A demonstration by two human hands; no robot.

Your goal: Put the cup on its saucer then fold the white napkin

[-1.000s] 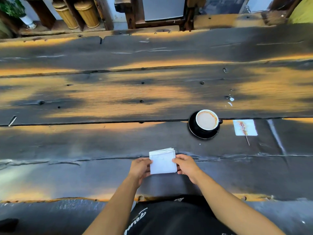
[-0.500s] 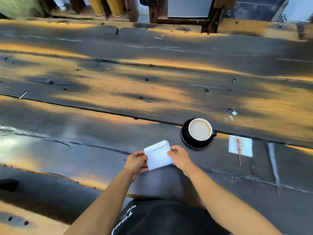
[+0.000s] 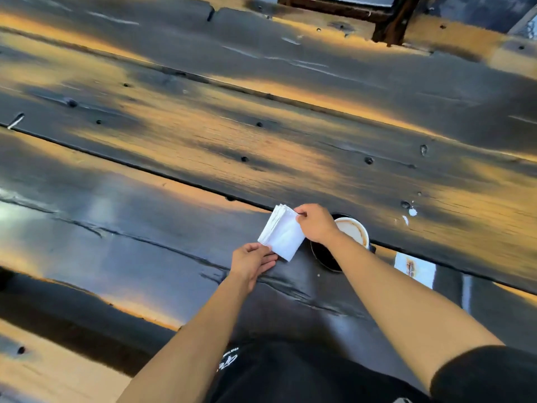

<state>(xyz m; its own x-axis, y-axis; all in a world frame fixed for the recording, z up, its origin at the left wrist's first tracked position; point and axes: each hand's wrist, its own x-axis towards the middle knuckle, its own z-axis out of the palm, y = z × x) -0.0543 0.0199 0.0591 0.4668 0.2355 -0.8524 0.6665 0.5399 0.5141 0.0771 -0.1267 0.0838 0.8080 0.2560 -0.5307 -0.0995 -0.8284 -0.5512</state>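
Observation:
The white napkin (image 3: 281,231) is a small folded stack lying tilted on the dark wooden table (image 3: 180,158), just left of the cup. My right hand (image 3: 315,223) pinches its far right corner. My left hand (image 3: 253,260) touches the near left corner with fairly straight fingers. The cup (image 3: 353,229), white inside and holding milky coffee, stands on its black saucer (image 3: 324,255). My right wrist and forearm cover part of both.
A second white paper napkin with a stained stirrer (image 3: 414,269) lies right of the saucer. A dark wooden furniture leg (image 3: 389,27) stands beyond the table's far edge. A bench plank (image 3: 43,370) runs below the near edge at the left.
The napkin has been moved forward and to the right, ending beside the cup. My right hand shifted from its side to its far corner. The view tilted and moved closer.

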